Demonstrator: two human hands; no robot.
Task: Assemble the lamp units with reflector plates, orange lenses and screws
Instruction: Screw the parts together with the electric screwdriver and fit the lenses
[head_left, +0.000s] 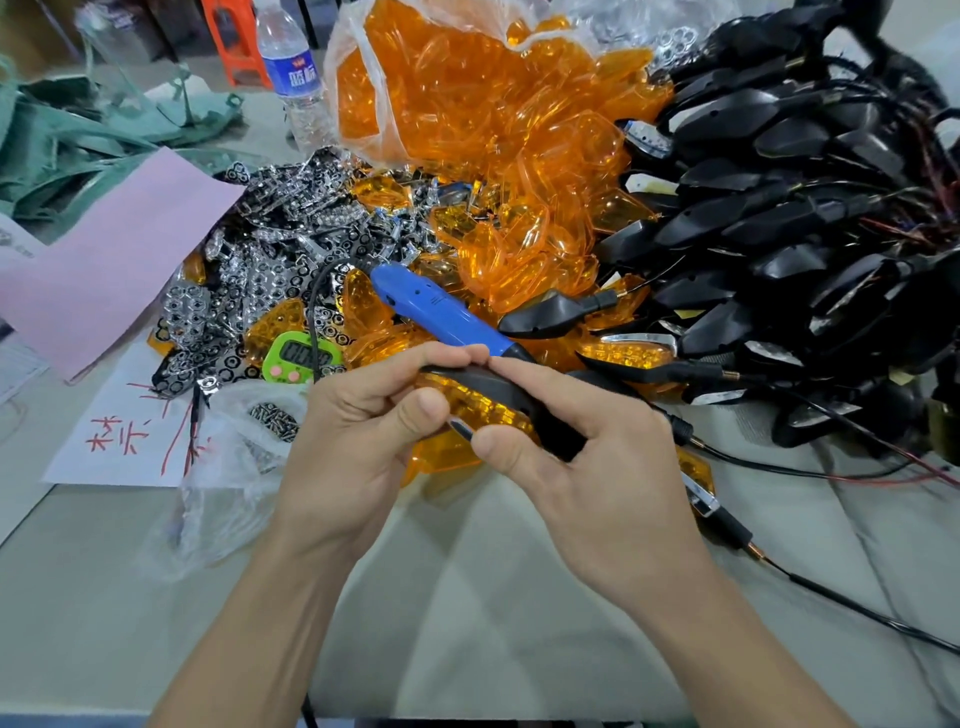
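**Centre.** A lamp unit (498, 400), black shell with the orange lens seated, is held just above the table (467, 597). The left hand (358, 436) curls round its lens end with the thumb pressed on the lens. The right hand (587, 467) pinches the stem end between thumb and fingers. Whether its screw is in cannot be told.

**Progress.** A few lensed units (634, 358) at 3 o'clock of the hands look finished. The far larger stocks suggest most of the work is left:
- shells (805, 208) at 2 o'clock
- bagged lenses (493, 130) at 12 o'clock
- reflector plates (270, 249) at 10 o'clock
- screws (272, 418) in a clear bag at 9 o'clock

The blue screwdriver (441, 312) lies idle just beyond the hands.

**Surroundings.** The table is covered in pale cloth. Also on it:
- a green timer (301, 358)
- a pink sheet (114, 260)
- a bottle (296, 78)

An orange stool (234, 36) stands beyond the table at 11 o'clock.
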